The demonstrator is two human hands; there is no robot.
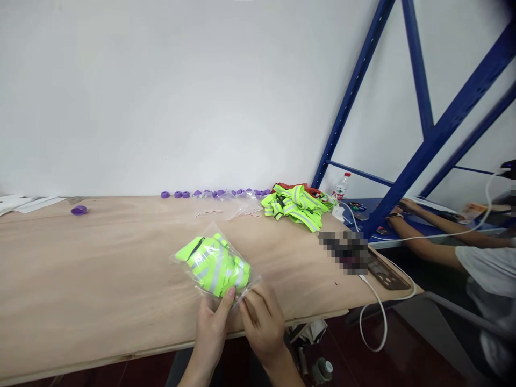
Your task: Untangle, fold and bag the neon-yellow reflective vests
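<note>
A clear plastic bag (209,232) holds a folded neon-yellow reflective vest (220,264) with silver-grey stripes. It lies tilted near the front edge of the wooden table. My left hand (210,325) grips the bag's lower edge, thumb on top and the fingers hidden beneath. At the bag's right corner, by its opening edge, my right hand (264,320) has its fingers curled and closed on the plastic. Farther back lies a loose heap of neon-yellow reflective straps (298,207).
Several purple rings (178,194) line the wall, near flat clear bags (226,204). One purple ring (79,210) and papers (30,204) are at left. At right are a water bottle (341,187), a phone case (387,271), a white cable (379,301), a blue frame (427,137) and a co-worker's arms (423,244).
</note>
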